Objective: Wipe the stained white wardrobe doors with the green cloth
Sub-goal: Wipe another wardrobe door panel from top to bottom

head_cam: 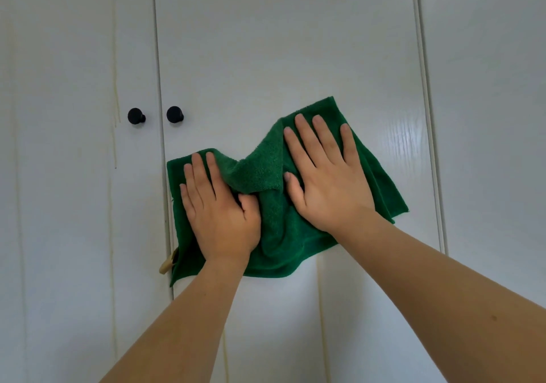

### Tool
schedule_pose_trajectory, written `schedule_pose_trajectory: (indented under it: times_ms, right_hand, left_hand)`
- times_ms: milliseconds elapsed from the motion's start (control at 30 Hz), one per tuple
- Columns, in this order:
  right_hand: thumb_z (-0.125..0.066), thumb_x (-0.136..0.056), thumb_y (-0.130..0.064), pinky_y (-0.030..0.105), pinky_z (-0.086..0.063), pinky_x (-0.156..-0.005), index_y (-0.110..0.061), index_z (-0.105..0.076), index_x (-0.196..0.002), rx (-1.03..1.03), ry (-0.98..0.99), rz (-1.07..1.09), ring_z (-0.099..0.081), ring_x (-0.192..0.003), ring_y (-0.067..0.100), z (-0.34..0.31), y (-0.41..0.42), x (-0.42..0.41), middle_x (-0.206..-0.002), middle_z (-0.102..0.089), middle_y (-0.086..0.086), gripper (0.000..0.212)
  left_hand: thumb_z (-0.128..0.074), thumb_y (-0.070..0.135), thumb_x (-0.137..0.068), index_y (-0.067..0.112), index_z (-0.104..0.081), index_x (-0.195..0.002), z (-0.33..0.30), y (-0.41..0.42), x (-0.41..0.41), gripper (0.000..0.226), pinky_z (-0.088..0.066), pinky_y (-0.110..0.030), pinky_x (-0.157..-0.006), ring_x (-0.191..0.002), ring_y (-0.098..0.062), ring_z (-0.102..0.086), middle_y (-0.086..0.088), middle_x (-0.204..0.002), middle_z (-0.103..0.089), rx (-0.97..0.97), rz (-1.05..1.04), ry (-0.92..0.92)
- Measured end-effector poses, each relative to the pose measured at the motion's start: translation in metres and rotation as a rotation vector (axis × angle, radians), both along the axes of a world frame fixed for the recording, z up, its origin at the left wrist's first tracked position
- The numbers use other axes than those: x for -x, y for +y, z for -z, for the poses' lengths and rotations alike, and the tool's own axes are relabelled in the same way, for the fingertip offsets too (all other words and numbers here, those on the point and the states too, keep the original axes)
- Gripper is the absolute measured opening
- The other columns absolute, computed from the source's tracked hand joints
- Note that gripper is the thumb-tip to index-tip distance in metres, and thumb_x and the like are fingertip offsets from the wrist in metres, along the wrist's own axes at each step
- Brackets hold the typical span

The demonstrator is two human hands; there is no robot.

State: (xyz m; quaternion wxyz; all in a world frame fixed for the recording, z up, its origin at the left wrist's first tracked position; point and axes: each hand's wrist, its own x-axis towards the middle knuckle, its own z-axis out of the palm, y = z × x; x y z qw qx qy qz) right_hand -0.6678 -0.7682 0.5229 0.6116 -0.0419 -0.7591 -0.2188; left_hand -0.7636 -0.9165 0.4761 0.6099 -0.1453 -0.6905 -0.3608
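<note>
Pressing flat against the right-hand white panelled wardrobe door (266,57), the dark green terry cloth (295,234) is spread below and to the right of the two round black door knobs (175,114). The left hand (220,214) lies on the cloth's left portion with fingers straight, its thumb tucked against a raised fold at the centre. The right hand (328,181) lies on the upper right portion, fingers extended and slightly spread. Neither grip closes round the fabric; both palms pin it to the door.

Handling judgement: the cloth appears soft, light and limp, bunching readily between the hands, and would likely slide over the glossy door. Flat palm pressure suits it better than a pinch; the central fold is the obvious place to gather it.

Yellowish drip stains (115,110) run down the left door (74,175) beside the knobs.

Limits of view: the door surface under the cloth is hidden. A small tan object (167,264) at the cloth's lower left corner cannot be identified. The door tops and bottoms are cut off.
</note>
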Motion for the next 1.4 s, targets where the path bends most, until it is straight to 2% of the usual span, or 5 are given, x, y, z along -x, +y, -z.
schedule_pose_trajectory:
  times_ms: [267, 467, 967, 1167, 1400]
  right_hand:
    - [-0.023, -0.097, -0.052, 0.054, -0.004, -0.121, -0.016, -0.018, -0.158, 0.12, 0.022, 0.031, -0.01, -0.151, 0.028, -0.042, 0.064, -0.046, -0.165, -0.014, 0.008, 0.071]
    - [-0.026, -0.099, -0.046, 0.053, -0.003, -0.122, -0.01, -0.02, -0.157, 0.21, 0.16, 0.038, -0.009, -0.152, 0.03, -0.044, 0.071, -0.045, -0.164, -0.014, 0.012, 0.068]
    - [-0.03, -0.096, -0.04, 0.056, -0.003, -0.121, -0.006, -0.014, -0.157, 0.361, 0.237, 0.015, -0.004, -0.152, 0.032, -0.003, 0.053, -0.036, -0.165, -0.008, 0.015, 0.071]
    - [-0.027, -0.094, -0.036, 0.06, -0.002, -0.12, 0.0, -0.014, -0.156, 0.355, 0.091, 0.097, 0.002, -0.151, 0.037, 0.061, 0.019, -0.021, -0.164, -0.002, 0.019, 0.073]
    - [-0.021, -0.097, -0.042, 0.063, -0.002, -0.118, 0.003, -0.007, -0.155, 0.258, 0.004, 0.152, 0.003, -0.15, 0.041, 0.049, 0.011, -0.02, -0.163, 0.0, 0.024, 0.075]
  left_hand:
    - [-0.026, 0.036, -0.082, -0.002, -0.006, -0.159, -0.048, 0.025, -0.037, 0.088, -0.002, -0.058, -0.124, -0.154, -0.041, -0.001, -0.026, -0.166, -0.003, 0.043, -0.022, -0.196]
    - [-0.024, 0.042, -0.089, 0.004, -0.007, -0.16, -0.134, 0.064, -0.044, 0.083, 0.001, -0.051, -0.126, -0.155, -0.034, -0.001, -0.019, -0.168, -0.004, 0.105, -0.075, -0.038]
    - [-0.034, 0.037, -0.086, 0.006, -0.024, -0.158, -0.054, 0.054, -0.039, 0.079, -0.011, -0.052, -0.125, -0.154, -0.033, -0.016, -0.016, -0.165, -0.022, 0.184, -0.055, 0.09]
    - [-0.04, 0.037, -0.082, 0.01, -0.022, -0.16, -0.004, 0.015, -0.02, 0.084, -0.008, -0.05, -0.126, -0.155, -0.03, -0.012, -0.012, -0.167, -0.019, 0.335, -0.052, 0.121]
    - [-0.045, 0.038, -0.081, 0.014, -0.028, -0.159, -0.003, -0.006, -0.008, 0.083, -0.006, -0.048, -0.127, -0.155, -0.028, -0.015, -0.01, -0.166, -0.022, 0.337, 0.013, 0.159]
